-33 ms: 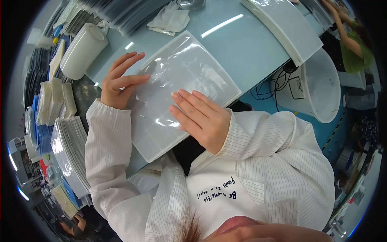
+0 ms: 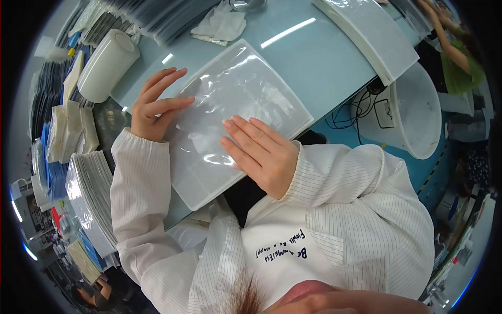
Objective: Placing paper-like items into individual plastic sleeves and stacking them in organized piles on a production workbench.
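Note:
A flat, squarish stack of glossy, see-through plastic sheets or bags (image 2: 235, 78) lies turned at an angle on the pale glass-topped table. My right hand (image 2: 261, 157) rests flat on its near right part, fingers stretched out side by side. At the stack's left edge is my left hand (image 2: 159, 107), its fingers spread and one fingertip at the plastic. Whether the left thumb touches the sheet is hard to see. Wrinkles and bright reflections cross the top sheet.
A white cylinder (image 2: 109, 67) stands at the back left. Piles of packed sheets (image 2: 89, 188) line the left side. Crumpled white wrapping (image 2: 222, 23) lies at the far edge. A long white stack (image 2: 371, 39) sits at the right, above a white bin (image 2: 418, 115) and black cables. A person in green (image 2: 463, 65) works far right.

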